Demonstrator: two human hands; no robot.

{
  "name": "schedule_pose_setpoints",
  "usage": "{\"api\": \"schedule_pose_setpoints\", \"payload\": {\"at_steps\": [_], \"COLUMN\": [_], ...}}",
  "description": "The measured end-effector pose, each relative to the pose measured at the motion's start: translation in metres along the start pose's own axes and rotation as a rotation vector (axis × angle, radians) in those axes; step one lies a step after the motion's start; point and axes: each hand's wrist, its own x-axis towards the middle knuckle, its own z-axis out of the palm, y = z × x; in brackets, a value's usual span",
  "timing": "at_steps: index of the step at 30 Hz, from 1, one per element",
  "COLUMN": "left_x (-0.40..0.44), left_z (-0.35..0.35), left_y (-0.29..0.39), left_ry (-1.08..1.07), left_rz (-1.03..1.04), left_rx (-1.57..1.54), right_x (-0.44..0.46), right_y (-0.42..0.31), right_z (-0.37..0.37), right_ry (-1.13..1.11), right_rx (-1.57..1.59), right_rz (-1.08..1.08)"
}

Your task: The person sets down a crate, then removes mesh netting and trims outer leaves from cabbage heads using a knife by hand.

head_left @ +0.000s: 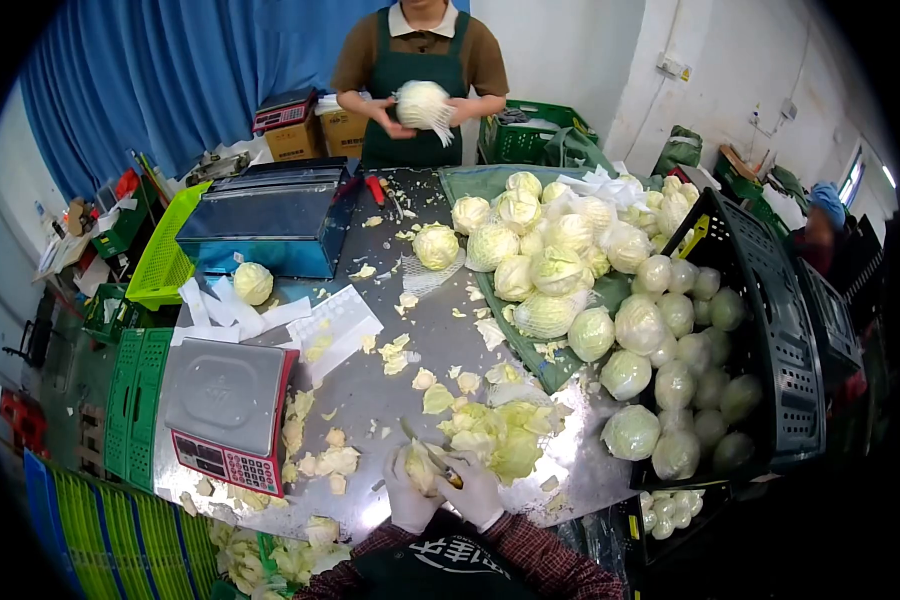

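At the table's near edge my gloved left hand [410,492] is wrapped round a small pale cabbage piece [422,468]. Close beside it on the right, my gloved right hand [475,490] is closed on a small tool, probably a knife, with a dark and yellow handle [454,478]. The tool touches or nearly touches the piece; its blade is hard to make out. Loose green leaves [510,440] lie just beyond my right hand. Trimmed scraps [332,460] lie to the left.
A scale [225,400] stands left. Cabbages [560,240] are heaped at the right, beside a black crate [770,340] of wrapped ones. Across the table [370,300], a person [420,60] holds a cabbage in netting. A blue-black machine [265,225] stands at the back left.
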Motion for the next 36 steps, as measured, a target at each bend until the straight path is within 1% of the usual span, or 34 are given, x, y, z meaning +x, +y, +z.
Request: {"api": "schedule_pose_setpoints", "payload": {"at_steps": [2, 4, 6, 8, 9, 11, 12, 13, 14, 15, 16, 17, 18, 20, 21, 25, 27, 28, 30, 32, 34, 36], "left_x": [-0.001, -0.001, 0.000, -0.001, -0.001, 0.000, 0.000, 0.000, 0.001, 0.000, -0.001, 0.002, 0.005, 0.005, 0.005, 0.005, 0.004, 0.004, 0.005, 0.005, 0.004, 0.005], "left_z": [0.001, 0.000, -0.001, 0.001, 0.000, -0.001, -0.001, 0.006, 0.018, 0.019, 0.019, 0.006, -0.001, 0.001, 0.001, 0.000, -0.004, -0.004, -0.003, -0.002, 0.000, 0.001], "left_y": [0.002, 0.004, 0.007, 0.005, 0.004, 0.003, 0.004, -0.010, -0.036, -0.037, -0.037, -0.012, 0.001, -0.003, -0.005, -0.001, 0.006, 0.008, 0.009, 0.008, 0.001, -0.007], "left_ry": [-0.001, -0.009, 0.000, 0.003, 0.009, 0.007, 0.001, 0.001, -0.037, -0.061, -0.075, -0.039, -0.001, 0.017, 0.009, 0.007, 0.013, 0.018, 0.023, 0.023, 0.004, 0.011], "left_rz": [0.005, 0.012, 0.079, 0.100, 0.122, 0.107, 0.093, 0.094, -0.060, -0.137, -0.217, -0.102, 0.013, 0.017, 0.014, 0.033, 0.047, 0.060, 0.063, 0.068, 0.015, -0.005], "left_rx": [0.040, 0.082, 0.083, 0.092, 0.104, 0.106, 0.106, 0.106, -0.140, -0.265, -0.388, -0.172, 0.047, 0.042, 0.045, 0.043, 0.072, 0.098, 0.121, 0.143, 0.066, 0.048], "right_x": [-0.001, -0.001, -0.002, 0.001, 0.002, 0.007, 0.011, 0.011, 0.012, 0.012, 0.012, 0.014, 0.015, 0.017, 0.016, 0.016, 0.015, 0.017, 0.022, 0.028, 0.036, 0.033], "right_y": [-0.008, -0.007, 0.003, 0.020, 0.022, 0.023, 0.008, -0.010, -0.021, -0.017, -0.007, 0.000, 0.003, 0.006, 0.004, -0.005, 0.011, 0.019, 0.027, 0.025, 0.009, -0.022], "right_z": [-0.005, -0.005, -0.004, 0.000, 0.001, 0.002, -0.005, -0.014, -0.019, -0.014, -0.007, -0.003, -0.002, -0.005, -0.006, -0.008, -0.001, 0.002, 0.005, 0.005, -0.001, -0.016], "right_ry": [-0.068, -0.065, -0.061, -0.126, -0.126, -0.093, -0.093, -0.214, -0.333, -0.333, -0.257, -0.178, -0.178, -0.154, -0.172, -0.231, -0.157, -0.156, -0.188, -0.197, -0.201, -0.432], "right_rx": [-0.048, -0.039, -0.032, 0.101, 0.102, 0.103, 0.104, -0.005, -0.114, -0.115, 0.001, 0.116, 0.116, 0.133, 0.014, -0.024, 0.068, 0.068, 0.238, 0.181, 0.128, 0.356], "right_rz": [0.086, 0.107, 0.134, 0.184, 0.182, 0.101, 0.100, 0.085, 0.070, 0.072, 0.148, 0.218, 0.213, 0.191, 0.105, 0.167, 0.111, 0.110, 0.174, 0.145, 0.117, 0.233]}}
